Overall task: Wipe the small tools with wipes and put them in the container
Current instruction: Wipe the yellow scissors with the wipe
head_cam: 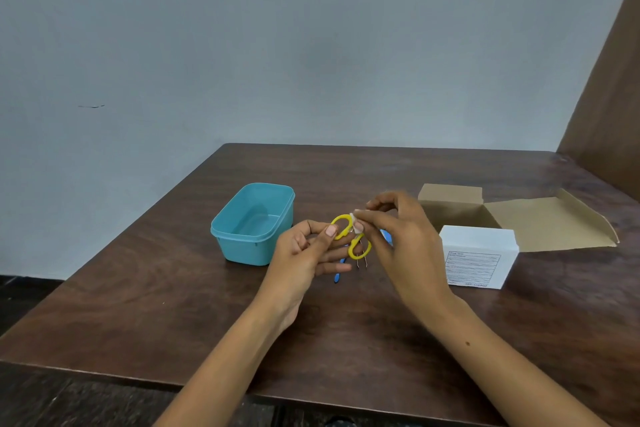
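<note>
My left hand (304, 250) holds small yellow-handled scissors (358, 246) above the table, thumb on the upper loop. My right hand (398, 229) pinches a small white wipe (355, 221) against the handles where the two loops meet. The scissor blades are hidden behind my left hand. A teal plastic container (254, 224) stands open and empty just left of my hands. On the table under my hands lie a blue-handled tool (337, 274), thin metal tweezers (362, 264) and another blue piece (386, 236), each mostly covered.
A white box with a printed label (479, 255) stands to the right of my hands, with an open brown cardboard box (519, 215) behind it. The dark wooden table (173, 288) ends at a near edge below my forearms. A brown panel rises at the far right.
</note>
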